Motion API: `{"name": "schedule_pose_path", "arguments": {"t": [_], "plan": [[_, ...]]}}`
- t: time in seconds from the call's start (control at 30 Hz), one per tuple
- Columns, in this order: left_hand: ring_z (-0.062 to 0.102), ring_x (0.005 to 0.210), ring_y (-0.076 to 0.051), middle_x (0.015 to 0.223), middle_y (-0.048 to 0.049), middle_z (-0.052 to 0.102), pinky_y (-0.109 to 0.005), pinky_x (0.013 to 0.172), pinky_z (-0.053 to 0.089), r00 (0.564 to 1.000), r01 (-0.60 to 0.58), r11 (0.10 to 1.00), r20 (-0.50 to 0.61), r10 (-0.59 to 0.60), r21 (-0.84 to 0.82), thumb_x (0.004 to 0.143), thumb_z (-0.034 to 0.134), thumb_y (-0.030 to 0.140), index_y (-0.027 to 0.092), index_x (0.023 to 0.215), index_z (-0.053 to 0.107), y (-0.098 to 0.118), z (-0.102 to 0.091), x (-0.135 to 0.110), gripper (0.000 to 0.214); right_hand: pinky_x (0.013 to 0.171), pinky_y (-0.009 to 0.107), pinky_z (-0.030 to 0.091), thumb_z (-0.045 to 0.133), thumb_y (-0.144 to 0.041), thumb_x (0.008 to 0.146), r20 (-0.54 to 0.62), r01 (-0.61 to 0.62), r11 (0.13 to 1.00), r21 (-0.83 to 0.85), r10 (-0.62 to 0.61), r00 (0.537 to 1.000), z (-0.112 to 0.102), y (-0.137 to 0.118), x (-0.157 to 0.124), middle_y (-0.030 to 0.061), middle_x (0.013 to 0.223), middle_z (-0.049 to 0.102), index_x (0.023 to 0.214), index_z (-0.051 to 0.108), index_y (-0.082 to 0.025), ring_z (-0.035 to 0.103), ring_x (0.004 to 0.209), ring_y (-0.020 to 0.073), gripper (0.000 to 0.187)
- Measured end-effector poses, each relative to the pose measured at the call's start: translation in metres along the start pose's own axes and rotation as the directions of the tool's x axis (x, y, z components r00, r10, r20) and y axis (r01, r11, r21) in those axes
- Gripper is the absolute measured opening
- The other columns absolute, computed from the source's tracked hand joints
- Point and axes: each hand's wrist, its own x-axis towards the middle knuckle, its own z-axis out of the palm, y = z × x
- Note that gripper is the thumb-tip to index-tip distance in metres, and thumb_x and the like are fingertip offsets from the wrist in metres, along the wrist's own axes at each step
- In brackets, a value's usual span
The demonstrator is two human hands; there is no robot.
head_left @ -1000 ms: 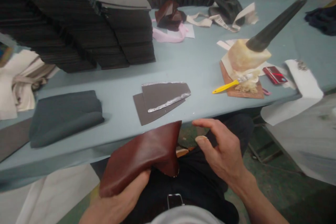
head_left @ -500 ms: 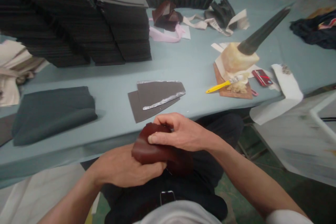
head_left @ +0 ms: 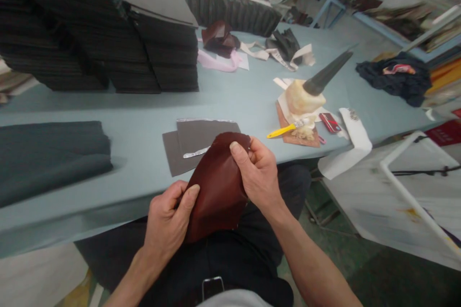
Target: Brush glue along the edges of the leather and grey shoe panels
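Observation:
A reddish-brown leather piece [head_left: 218, 189] is spread between my two hands, above my lap at the table's front edge. My left hand [head_left: 168, 216] pinches its left side, thumb on top. My right hand [head_left: 260, 170] grips the upper right edge, also with the thumb on the near face. Behind the leather, two grey flat panels [head_left: 171, 153] lie overlapped on the table, partly covered from view. White strips run along the edges of the upper panel; the leather hides part of the lower strip.
Tall stacks of dark sheets [head_left: 173, 53] stand at the back left. A folded dark green piece [head_left: 54, 158] lies at the left. To the right are a yellow-handled brush [head_left: 283, 131], a pale block [head_left: 302, 98] with a dark cone, and a red box [head_left: 330, 123].
The leather has been unfolded and raised toward the panels, with both hands now at its sides. My left hand has come out from beneath it. The view has shifted right.

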Motion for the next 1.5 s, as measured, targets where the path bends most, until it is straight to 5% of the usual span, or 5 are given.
{"name": "schedule_pose_path", "arguments": {"t": [0.47,0.73,0.9,1.3,1.5], "plan": [[0.051,0.045,-0.012,0.053,0.0058,0.056,-0.022,0.046,0.041,0.979,0.142,0.990,-0.153,-0.138,0.015,0.091,0.064,0.062,0.020,0.083,0.068,-0.069,-0.019,-0.039,0.042,0.051,0.022,0.045,0.075,-0.066,0.088,-0.213,0.196,0.964,-0.179,-0.232,0.949,-0.018,-0.024,-0.008,-0.0029,0.065,0.061,0.081,0.069,-0.021,0.051,0.057,0.0109,0.046],[0.074,0.113,-0.021,0.129,-0.0091,0.078,-0.029,0.101,0.058,0.955,-0.212,0.932,-0.263,0.134,-0.296,0.083,0.075,0.077,0.021,0.128,0.071,0.032,-0.005,0.018,0.072,0.047,0.020,0.040,0.068,-0.051,0.096,-0.054,0.250,0.922,-0.294,-0.277,0.959,0.000,-0.032,-0.028,-0.0029,0.063,0.058,0.076,0.066,-0.019,0.048,0.054,0.0094,0.038],[0.056,0.059,-0.010,0.068,0.0044,0.067,-0.021,0.056,0.044,0.952,-0.256,0.928,-0.236,0.193,-0.271,0.086,0.080,0.057,0.021,0.085,0.072,0.084,0.027,0.034,0.037,0.045,0.019,0.034,0.064,-0.037,0.099,0.009,0.338,0.878,-0.338,-0.356,0.934,0.006,-0.033,-0.039,-0.0067,0.060,0.054,0.080,0.065,-0.019,0.042,0.049,0.0069,0.026],[0.038,0.045,-0.008,0.046,0.0059,0.045,-0.025,0.050,0.032,0.889,-0.210,0.977,-0.422,0.180,-0.027,0.099,0.065,0.046,0.022,0.056,0.047,0.020,-0.012,0.052,0.053,0.042,0.019,0.033,0.070,-0.046,0.097,-0.113,0.216,0.929,-0.299,-0.260,0.959,-0.013,-0.026,-0.050,-0.0068,0.056,0.048,0.077,0.065,-0.021,0.039,0.047,0.0076,0.033],[0.076,0.086,-0.018,0.099,-0.0061,0.080,-0.029,0.081,0.060,0.988,-0.147,0.916,-0.106,0.115,-0.373,0.094,0.065,0.073,0.020,0.114,0.070,0.036,-0.010,0.042,0.057,0.058,0.024,0.056,0.077,-0.062,0.091,-0.040,0.020,0.999,-0.026,-0.021,0.999,-0.022,-0.019,-0.045,0.0001,0.073,0.068,0.092,0.075,-0.020,0.059,0.059,0.0124,0.042]]}}
